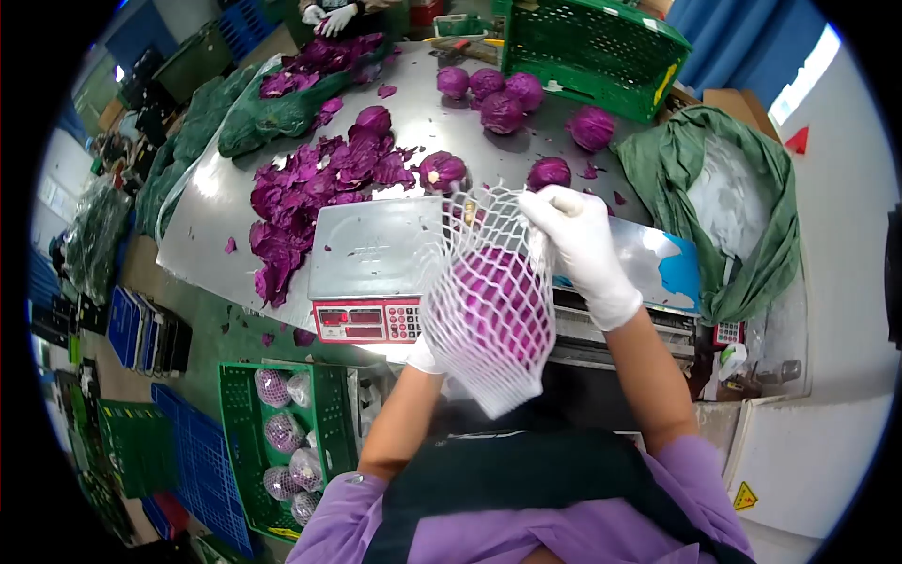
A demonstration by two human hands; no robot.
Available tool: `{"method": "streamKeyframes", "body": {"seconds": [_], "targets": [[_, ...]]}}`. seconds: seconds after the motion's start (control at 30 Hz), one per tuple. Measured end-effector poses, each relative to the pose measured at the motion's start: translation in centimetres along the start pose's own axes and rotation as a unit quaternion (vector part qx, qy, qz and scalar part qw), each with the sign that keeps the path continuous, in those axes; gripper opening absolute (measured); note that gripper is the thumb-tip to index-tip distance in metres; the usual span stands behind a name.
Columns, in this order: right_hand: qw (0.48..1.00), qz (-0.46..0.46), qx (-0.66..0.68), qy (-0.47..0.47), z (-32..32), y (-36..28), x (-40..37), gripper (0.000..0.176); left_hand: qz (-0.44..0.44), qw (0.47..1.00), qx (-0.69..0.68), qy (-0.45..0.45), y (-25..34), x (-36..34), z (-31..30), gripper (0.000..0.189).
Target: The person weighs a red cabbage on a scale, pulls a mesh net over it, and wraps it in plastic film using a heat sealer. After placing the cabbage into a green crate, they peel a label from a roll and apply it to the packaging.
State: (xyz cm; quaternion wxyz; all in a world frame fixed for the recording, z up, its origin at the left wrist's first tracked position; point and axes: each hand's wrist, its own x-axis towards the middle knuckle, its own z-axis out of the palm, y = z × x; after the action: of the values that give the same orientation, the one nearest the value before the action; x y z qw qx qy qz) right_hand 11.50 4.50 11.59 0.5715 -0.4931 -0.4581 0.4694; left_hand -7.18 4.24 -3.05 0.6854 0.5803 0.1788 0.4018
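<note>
The right hand (580,249), gloved in white, is closing its thumb and fingers on the rim of a white foam net (498,390) near the middle of the frame. The left hand (425,358) is showing only a bit of white glove beside the net's lower left; the rest is hiding behind the net, so I cannot tell how far it is closing or what it is gripping. A purple cabbage (493,296) is sitting inside the net, its colour showing through the mesh, while the loose rim is standing open above it.

The step in hand seems to be sleeving this cabbage. The next move is probably calling for seating it deeper and gathering the slack rim over its top.

Just left of the net, a scale (373,254) is resting on the metal table (202,240). Beyond it, torn purple leaves (329,174) are lying heaped toward the upper left, and bare cabbages (503,111) are waiting around the upper centre, near a tipped green crate (601,47). At lower left, another crate (338,418) is holding netted cabbages (282,433). At right, a green sack (648,155) is bulging with white material. At the top, a co-worker's gloved hands (336,19) are hovering over more leaves.
</note>
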Motion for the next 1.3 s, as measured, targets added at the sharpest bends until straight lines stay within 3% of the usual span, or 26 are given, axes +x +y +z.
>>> {"method": "streamKeyframes", "body": {"seconds": [0.07,0.1,0.13,0.2,0.23,0.27,0.33,0.37,0.4,0.43,0.47,0.53,0.6,0.67,0.7,0.73,0.8,0.87,0.93,1.0,1.03,1.13,1.2,1.27,1.3], "targets": [[0.997,0.012,-0.064,0.032,-0.5,1.3,0.9,0.023,-0.111,0.992,0.015,0.050,-1.3,0.5,0.5,0.040],[0.997,0.065,-0.048,0.016,-1.1,2.5,1.3,0.023,-0.142,0.950,-0.268,0.066,-1.8,0.8,0.8,0.046],[0.995,0.059,-0.080,-0.025,-2.4,5.7,2.1,0.023,-0.145,0.951,-0.268,0.060,-1.5,0.9,1.5,0.046],[0.986,0.103,-0.113,-0.070,-4.2,7.4,1.0,0.023,-0.189,0.926,-0.297,0.135,0.1,1.3,3.3,0.054],[0.988,0.010,-0.129,-0.079,-6.7,9.7,0.4,0.025,-0.198,0.914,-0.317,0.157,0.7,1.7,4.0,0.060],[0.997,0.069,-0.025,-0.030,-6.9,8.3,-1.5,0.029,-0.225,0.893,-0.357,0.157,1.5,2.3,3.9,0.066],[0.976,0.216,0.029,0.011,-10.0,6.5,-3.4,0.051,-0.205,0.928,-0.287,0.118,3.0,3.0,3.9,0.071],[0.976,0.215,0.028,0.014,-11.4,5.3,-4.6,0.051,-0.093,0.980,-0.166,0.052,0.7,3.4,1.9,0.080],[0.931,0.238,0.241,-0.134,-12.8,4.1,-5.9,0.059,-0.101,0.991,-0.084,0.038,2.8,5.9,2.3,0.082],[0.822,0.241,0.437,-0.274,-14.0,3.5,-6.9,0.068,-0.064,0.998,0.003,-0.025,5.0,7.2,3.0,0.084],[0.825,0.239,0.437,-0.268,-15.1,4.0,-7.4,0.068,-0.026,0.992,0.088,-0.089,6.6,8.2,3.8,0.086],[0.906,0.175,0.353,-0.152,-17.1,5.9,-8.2,0.079,0.037,0.965,0.206,-0.160,7.4,10.6,5.6,0.089],[0.921,0.183,0.331,-0.092,-18.7,6.6,-8.7,0.082,0.129,0.937,0.308,-0.101,7.3,11.8,6.9,0.107],[0.973,0.018,0.220,-0.058,-18.8,5.7,-8.1,0.088,0.046,0.987,0.150,-0.021,4.2,13.1,7.7,0.113],[0.986,-0.028,0.160,-0.022,-18.8,4.4,-7.5,0.092,-0.061,0.988,0.109,-0.085,2.8,13.5,7.2,0.108],[0.992,-0.016,0.126,-0.001,-19.8,4.1,-7.2,0.097,-0.137,0.978,-0.082,-0.138,1.8,13.8,7.5,0.098],[0.998,-0.042,-0.041,0.030,-21.6,4.6,-6.5,0.106,-0.162,0.951,-0.197,-0.172,-0.6,14.6,8.2,0.090],[0.983,-0.063,-0.172,0.001,-22.5,5.0,-6.2,0.110,-0.214,0.941,-0.221,-0.139,-1.7,14.9,8.7,0.086],[0.985,-0.065,-0.159,-0.013,-22.8,6.6,-6.3,0.107,-0.266,0.927,-0.243,-0.103,-3.0,14.5,9.2,0.081],[0.995,-0.003,-0.094,-0.042,-23.3,8.6,-6.5,0.105,-0.277,0.949,-0.142,-0.043,-5.2,13.8,9.6,0.073],[0.996,0.028,-0.077,-0.036,-23.4,8.0,-6.3,0.104,-0.218,0.964,-0.128,-0.083,-5.9,14.2,9.3,0.066],[0.997,0.036,-0.058,-0.048,-24.3,9.1,-6.0,0.102,-0.240,0.966,-0.064,-0.071,-6.8,14.2,8.4,0.064],[0.987,0.008,-0.156,-0.043,-26.1,10.6,-5.8,0.103,-0.233,0.969,-0.006,-0.086,-7.5,14.4,7.2,0.068],[0.984,0.058,-0.168,-0.013,-26.9,8.8,-7.2,0.095,-0.235,0.956,0.166,-0.062,-5.8,13.8,6.2,0.075],[0.984,0.057,-0.168,-0.013,-27.7,8.2,-8.1,0.095,-0.235,0.956,0.167,-0.063,-4.5,13.4,5.3,0.075]]}}
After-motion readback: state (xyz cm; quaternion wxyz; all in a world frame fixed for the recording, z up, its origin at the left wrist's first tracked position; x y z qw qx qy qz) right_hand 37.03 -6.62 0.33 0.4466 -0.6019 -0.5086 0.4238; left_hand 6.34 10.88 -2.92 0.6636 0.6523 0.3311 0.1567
